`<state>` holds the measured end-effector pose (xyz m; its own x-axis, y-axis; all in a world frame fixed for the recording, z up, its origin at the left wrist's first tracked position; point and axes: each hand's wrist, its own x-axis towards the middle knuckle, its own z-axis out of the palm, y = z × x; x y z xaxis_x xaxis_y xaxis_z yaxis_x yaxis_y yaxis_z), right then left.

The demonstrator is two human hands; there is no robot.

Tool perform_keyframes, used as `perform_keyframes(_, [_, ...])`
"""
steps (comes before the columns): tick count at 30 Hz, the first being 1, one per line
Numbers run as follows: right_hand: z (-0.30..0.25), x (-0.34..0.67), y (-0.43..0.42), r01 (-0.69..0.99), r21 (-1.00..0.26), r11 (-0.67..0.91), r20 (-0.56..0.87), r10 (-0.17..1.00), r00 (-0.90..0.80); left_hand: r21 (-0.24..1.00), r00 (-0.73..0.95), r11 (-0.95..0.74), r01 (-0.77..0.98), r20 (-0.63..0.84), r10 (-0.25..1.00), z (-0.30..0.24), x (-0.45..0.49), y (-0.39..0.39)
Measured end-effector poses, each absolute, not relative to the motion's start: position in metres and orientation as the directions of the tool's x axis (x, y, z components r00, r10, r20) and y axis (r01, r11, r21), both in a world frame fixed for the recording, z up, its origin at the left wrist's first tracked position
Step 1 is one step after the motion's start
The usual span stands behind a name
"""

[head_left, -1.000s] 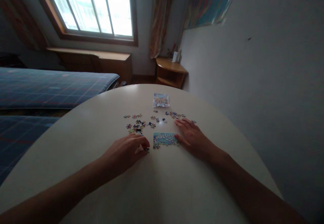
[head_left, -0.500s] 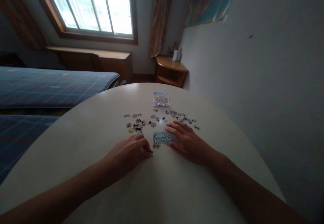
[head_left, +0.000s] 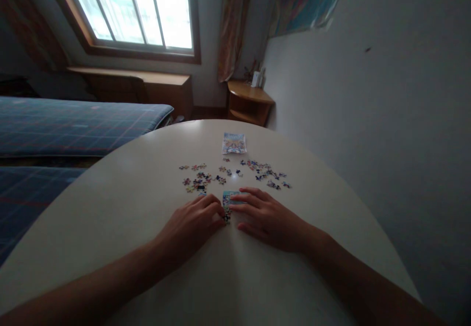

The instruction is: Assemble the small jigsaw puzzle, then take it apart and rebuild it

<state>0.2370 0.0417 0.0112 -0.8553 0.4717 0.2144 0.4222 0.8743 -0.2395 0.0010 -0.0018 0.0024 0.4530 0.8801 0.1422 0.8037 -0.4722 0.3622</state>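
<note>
A partly joined jigsaw puzzle (head_left: pixel 228 197) with a blue-green top edge lies on the white table (head_left: pixel 154 178). My left hand (head_left: pixel 193 220) pinches a small dark puzzle piece (head_left: pixel 226 218) at the puzzle's lower left edge. Fingertips cover part of that piece, so I cannot tell whether it is locked in. My right hand (head_left: pixel 268 218) rests with fingers spread over the puzzle, hiding most of its right side.
Loose puzzle pieces (head_left: pixel 200 178) lie beyond my left hand, and another scatter of pieces (head_left: pixel 263 169) beyond my right. A small printed picture sheet (head_left: pixel 234 143) lies farther back. To the left is a plaid mattress (head_left: pixel 73 124); a wall (head_left: pixel 386 120) stands on the right.
My left hand has moved right, bringing the dark piece to the puzzle's lower left edge. My right hand has shifted slightly down and left, covering more of the puzzle.
</note>
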Motion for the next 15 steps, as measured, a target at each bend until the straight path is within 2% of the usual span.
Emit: perform_keyframes(15, [0.014,0.2365,0.0395,0.404,-0.262,0.876,0.2,0.459,-0.866,0.377,0.446,-0.47,0.798,0.155,0.881,0.0052,0.0001,-0.0023])
